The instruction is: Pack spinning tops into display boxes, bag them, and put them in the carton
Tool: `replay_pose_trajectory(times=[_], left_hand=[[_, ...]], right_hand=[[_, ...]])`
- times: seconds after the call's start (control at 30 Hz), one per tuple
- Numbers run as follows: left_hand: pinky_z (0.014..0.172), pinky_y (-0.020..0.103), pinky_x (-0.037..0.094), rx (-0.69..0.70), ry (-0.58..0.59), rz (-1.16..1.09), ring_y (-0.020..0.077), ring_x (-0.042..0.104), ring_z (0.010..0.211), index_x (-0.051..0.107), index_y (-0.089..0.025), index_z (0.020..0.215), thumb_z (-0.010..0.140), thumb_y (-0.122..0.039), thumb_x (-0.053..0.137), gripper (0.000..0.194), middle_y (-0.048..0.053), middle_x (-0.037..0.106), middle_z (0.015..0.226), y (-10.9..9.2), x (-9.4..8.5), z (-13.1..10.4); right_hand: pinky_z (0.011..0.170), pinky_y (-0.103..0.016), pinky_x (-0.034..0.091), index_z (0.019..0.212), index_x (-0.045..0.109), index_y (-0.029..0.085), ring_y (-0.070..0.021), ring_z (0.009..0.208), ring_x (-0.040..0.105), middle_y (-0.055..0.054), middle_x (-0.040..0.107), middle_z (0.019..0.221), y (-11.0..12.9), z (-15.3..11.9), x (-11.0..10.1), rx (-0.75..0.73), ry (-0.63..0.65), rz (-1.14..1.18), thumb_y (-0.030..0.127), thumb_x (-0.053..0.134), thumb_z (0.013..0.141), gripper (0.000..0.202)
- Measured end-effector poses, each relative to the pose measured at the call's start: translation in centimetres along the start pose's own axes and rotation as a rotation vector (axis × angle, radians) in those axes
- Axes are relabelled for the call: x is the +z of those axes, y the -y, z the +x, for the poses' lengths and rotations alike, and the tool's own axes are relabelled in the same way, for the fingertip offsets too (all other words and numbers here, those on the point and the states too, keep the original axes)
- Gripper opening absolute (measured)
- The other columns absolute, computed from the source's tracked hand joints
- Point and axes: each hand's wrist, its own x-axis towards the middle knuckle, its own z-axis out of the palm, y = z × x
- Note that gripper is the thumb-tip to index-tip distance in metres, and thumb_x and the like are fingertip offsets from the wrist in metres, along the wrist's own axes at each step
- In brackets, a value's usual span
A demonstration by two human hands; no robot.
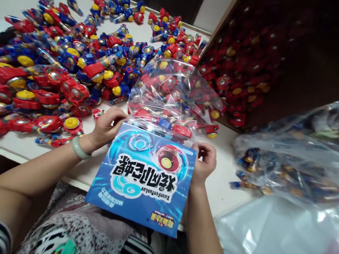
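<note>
A blue printed cardboard panel (143,183) slopes toward me over the table's front edge, its lettering upside down from here. My left hand (107,127) is closed in a pinch at its far left corner, with a pale green bangle on the wrist. At the far right corner my right hand (205,161) also has its fingers curled closed against the edge. Just beyond the panel lies a clear plastic bag (178,89) with several red and blue toy spinning tops inside. Whether the panel belongs to a whole box is hidden.
A large heap of red, blue and yellow toy tops (56,64) covers the table to the left. At the right, an open carton (315,51) lies tipped with more tops inside. Clear bags of wrapped toys (307,158) rest beside it.
</note>
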Motion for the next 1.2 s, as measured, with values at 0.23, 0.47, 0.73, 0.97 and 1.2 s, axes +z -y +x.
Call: replay_pose_trajectory(times=[0.23, 0.47, 0.73, 0.97, 1.2], left_hand=[[0.053, 0.025, 0.046, -0.350, 0.173, -0.126, 0.0145, 0.058, 0.057, 0.074, -0.023, 0.088, 0.085, -0.033, 0.065, 0.014, 0.002, 0.067, 0.073, -1.6, -2.0, 0.5], [0.051, 0.021, 0.042, -0.621, 0.229, -0.450, 0.0116, 0.051, 0.057, 0.067, -0.021, 0.076, 0.076, -0.033, 0.071, 0.013, 0.001, 0.059, 0.069, -1.3, -1.2, 1.9], [0.058, 0.022, 0.045, -0.685, 0.390, -0.532, 0.0128, 0.055, 0.066, 0.065, -0.018, 0.080, 0.060, -0.032, 0.086, 0.033, 0.002, 0.061, 0.078, -1.5, -2.0, 3.0], [0.057, 0.022, 0.040, -0.386, 0.272, -0.289, 0.0114, 0.052, 0.064, 0.059, -0.017, 0.078, 0.079, -0.026, 0.070, 0.015, 0.000, 0.056, 0.072, -2.1, -1.0, 0.9], [0.074, 0.027, 0.050, 0.060, 0.209, -0.168, 0.0151, 0.061, 0.085, 0.065, -0.018, 0.095, 0.091, -0.013, 0.057, 0.010, 0.004, 0.062, 0.087, -1.9, -3.0, -3.4]], right_hand=[[0.070, -0.031, 0.051, 0.099, 0.075, 0.026, -0.0152, 0.066, 0.061, -0.002, 0.075, 0.091, 2.1, 0.8, -2.6, 0.018, 0.255, -0.059, 0.036, 0.065, 0.086, 0.019], [0.057, -0.026, 0.047, 0.104, 0.074, 0.021, -0.0115, 0.059, 0.055, 0.000, 0.070, 0.079, 3.4, 3.7, -3.1, 0.398, 0.552, 0.215, 0.037, 0.070, 0.072, 0.036], [0.065, -0.027, 0.051, 0.086, 0.073, 0.017, -0.0127, 0.067, 0.060, -0.002, 0.069, 0.076, 3.7, 6.6, -4.0, 0.622, 0.861, 0.369, 0.047, 0.086, 0.058, 0.042], [0.059, -0.028, 0.050, 0.083, 0.064, 0.019, -0.0141, 0.064, 0.058, 0.000, 0.063, 0.072, 3.7, 3.5, -3.9, 0.152, 0.694, 0.122, 0.037, 0.072, 0.079, 0.019], [0.063, -0.026, 0.054, 0.115, 0.065, 0.028, -0.0158, 0.078, 0.065, -0.004, 0.067, 0.092, 1.7, -2.5, -5.6, -0.780, 0.261, -0.203, 0.010, 0.059, 0.091, 0.031]])
